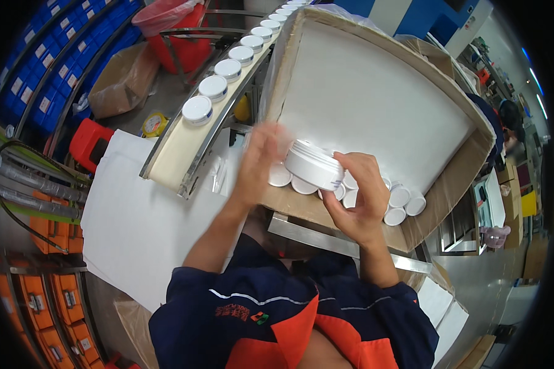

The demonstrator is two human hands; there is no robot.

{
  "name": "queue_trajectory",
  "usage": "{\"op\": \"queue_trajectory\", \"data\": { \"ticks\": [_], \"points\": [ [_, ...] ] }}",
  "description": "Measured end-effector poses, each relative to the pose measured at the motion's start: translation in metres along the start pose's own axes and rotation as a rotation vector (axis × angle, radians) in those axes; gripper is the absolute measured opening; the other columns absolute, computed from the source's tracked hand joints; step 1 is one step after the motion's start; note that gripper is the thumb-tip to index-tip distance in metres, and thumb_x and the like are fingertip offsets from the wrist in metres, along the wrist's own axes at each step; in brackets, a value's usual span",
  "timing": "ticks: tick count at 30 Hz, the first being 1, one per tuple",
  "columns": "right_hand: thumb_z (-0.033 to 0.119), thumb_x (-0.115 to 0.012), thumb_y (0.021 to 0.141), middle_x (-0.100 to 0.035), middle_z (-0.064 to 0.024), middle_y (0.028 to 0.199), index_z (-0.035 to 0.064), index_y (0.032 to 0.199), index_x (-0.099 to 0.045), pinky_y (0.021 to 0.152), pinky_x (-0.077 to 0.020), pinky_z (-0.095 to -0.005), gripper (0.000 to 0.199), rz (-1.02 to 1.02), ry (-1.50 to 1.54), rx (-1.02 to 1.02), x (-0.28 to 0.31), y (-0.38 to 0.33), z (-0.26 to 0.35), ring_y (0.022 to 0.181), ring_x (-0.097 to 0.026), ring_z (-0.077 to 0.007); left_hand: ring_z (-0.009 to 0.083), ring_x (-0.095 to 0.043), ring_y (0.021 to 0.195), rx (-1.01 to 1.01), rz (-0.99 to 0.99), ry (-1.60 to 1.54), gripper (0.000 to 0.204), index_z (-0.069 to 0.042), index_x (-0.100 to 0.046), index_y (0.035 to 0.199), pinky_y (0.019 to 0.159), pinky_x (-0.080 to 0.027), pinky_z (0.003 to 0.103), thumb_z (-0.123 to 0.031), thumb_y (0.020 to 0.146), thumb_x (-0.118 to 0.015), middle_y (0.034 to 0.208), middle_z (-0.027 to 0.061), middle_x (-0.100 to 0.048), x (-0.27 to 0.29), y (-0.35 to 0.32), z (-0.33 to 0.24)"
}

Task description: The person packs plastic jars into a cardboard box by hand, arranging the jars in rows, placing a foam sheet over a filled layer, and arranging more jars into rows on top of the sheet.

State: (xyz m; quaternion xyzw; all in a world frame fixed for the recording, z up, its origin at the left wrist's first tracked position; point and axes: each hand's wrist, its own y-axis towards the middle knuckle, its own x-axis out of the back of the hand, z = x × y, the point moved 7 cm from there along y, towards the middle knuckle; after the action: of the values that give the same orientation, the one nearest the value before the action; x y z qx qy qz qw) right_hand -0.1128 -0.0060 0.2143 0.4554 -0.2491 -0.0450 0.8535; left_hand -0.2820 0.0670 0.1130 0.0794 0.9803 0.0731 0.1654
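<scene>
My right hand (358, 200) holds a white round jar (314, 165) tilted on its side over the near edge of a large cardboard box (468, 166). My left hand (256, 161), blurred, is raised beside the jar with fingers spread, at or just off its left side. Several white jars (400, 200) lie in the box's near corner, on its white lining. A row of white jars (213, 88) stands on a cream conveyor belt (172, 154) running away to the upper left.
A white sheet (135, 215) covers the table below the belt. Blue bin racks (55, 55), a red bin (178, 31) and a lined brown box (123, 80) stand at the upper left. Orange drawers (37, 301) are at lower left. Another person (505, 123) works far right.
</scene>
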Motion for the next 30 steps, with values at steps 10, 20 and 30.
{"op": "queue_trajectory", "data": {
  "ticks": [10,20,30],
  "points": [
    [-0.007,-0.074,0.062,-0.064,-0.0137,0.096,0.0018,0.112,-0.066,0.075,-0.0490,-0.0355,0.051,0.078,-0.045,-0.092,-0.007,-0.005,-0.009,0.087,-0.060,-0.0296,0.0492,-0.019,0.142,0.036,-0.572,1.739,0.089,-0.014,-0.020,0.154,0.108,-0.020,0.063,-0.060,0.088,-0.057,0.154,0.0346,-0.014,0.176,0.105,-0.027],
    [0.002,-0.072,0.083,-0.055,-0.0087,0.117,0.0019,0.119,-0.063,0.083,-0.0515,-0.0301,0.037,-0.240,0.186,-0.633,0.022,-0.048,-0.130,0.106,-0.056,-0.0164,0.0331,-0.054,0.119,0.184,-0.460,1.812,0.066,-0.008,-0.047,0.139,0.093,-0.039,0.060,-0.050,0.090,-0.060,0.129,0.0168,-0.056,0.175,0.107,-0.005],
    [-0.010,-0.073,0.071,-0.054,-0.0113,0.112,0.0027,0.119,-0.064,0.089,-0.0449,-0.0317,0.051,-0.231,-0.117,-0.259,0.047,-0.047,-0.096,0.104,-0.054,-0.0229,0.0349,-0.049,0.123,-0.969,-0.555,1.316,0.074,0.003,-0.039,0.142,0.100,-0.033,0.047,-0.049,0.093,-0.058,0.138,0.0209,-0.049,0.074,0.028,-0.089]
  ]
}}
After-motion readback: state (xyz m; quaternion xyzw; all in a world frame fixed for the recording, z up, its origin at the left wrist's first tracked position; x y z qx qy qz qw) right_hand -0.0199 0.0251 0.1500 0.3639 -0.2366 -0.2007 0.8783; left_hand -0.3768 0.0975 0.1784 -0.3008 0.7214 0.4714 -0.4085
